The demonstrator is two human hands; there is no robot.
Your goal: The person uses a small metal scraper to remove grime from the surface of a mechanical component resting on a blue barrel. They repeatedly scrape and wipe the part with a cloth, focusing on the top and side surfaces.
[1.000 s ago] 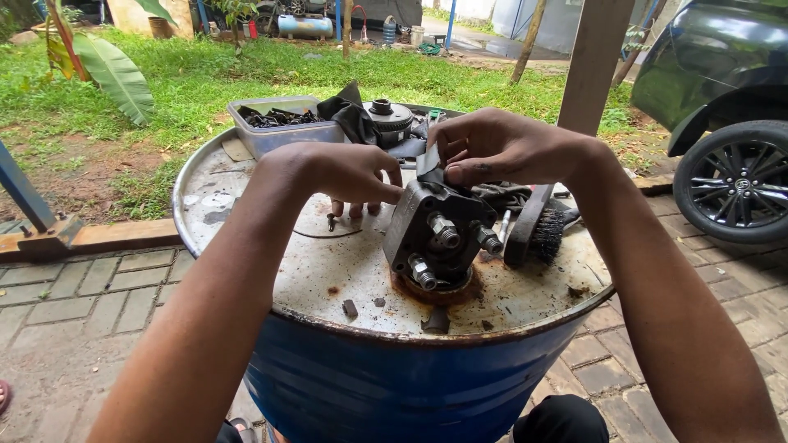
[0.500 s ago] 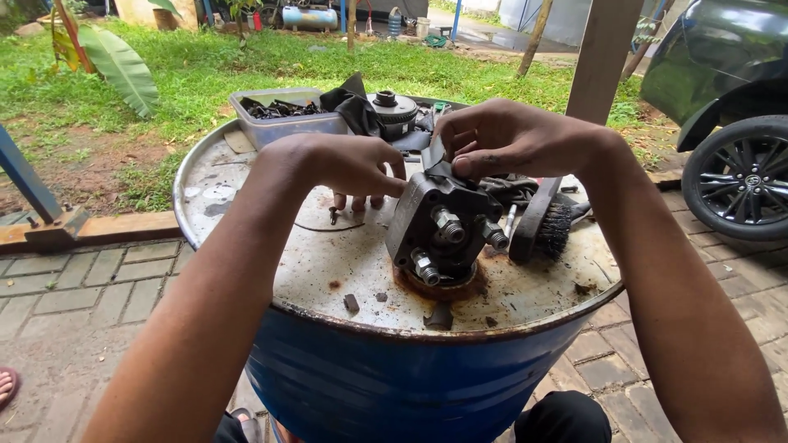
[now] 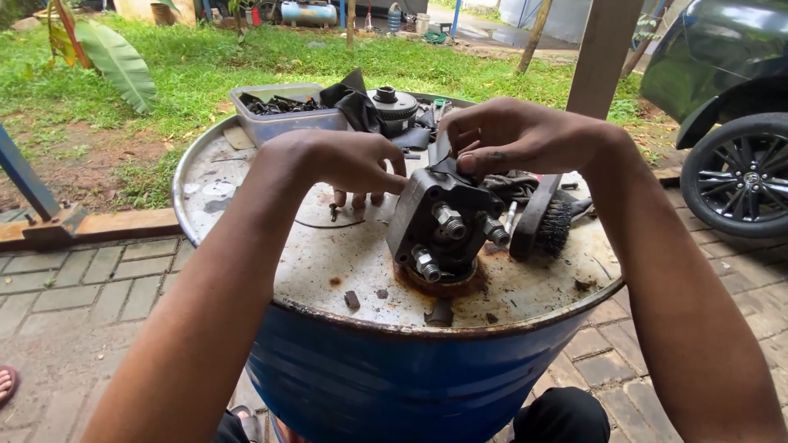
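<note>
- A grey plastic tray [image 3: 283,115] of dark small parts stands at the far left of the blue drum's [image 3: 394,385] rusty white top, well left of the metal pump body [image 3: 439,226].
- The left hand [image 3: 341,164] is just left of the pump body, fingers curled and pressed down toward the drum top; whether it pinches anything cannot be told.
- Behind the pump body, toward the drum's far edge, lie a black rag [image 3: 353,102] and a round pulley-like metal part [image 3: 392,105].
- The pump body stands tilted at the middle of the drum top on a rust ring, its threaded fittings facing the camera.
- The right hand [image 3: 513,135] is on top of the pump body, thumb and fingers pinched on a thin dark piece at its upper edge.
- A wire brush [image 3: 546,221] leans just right of the pump body.
- A dark car's wheel [image 3: 739,176] shows far right of the pump body, beyond the drum.
</note>
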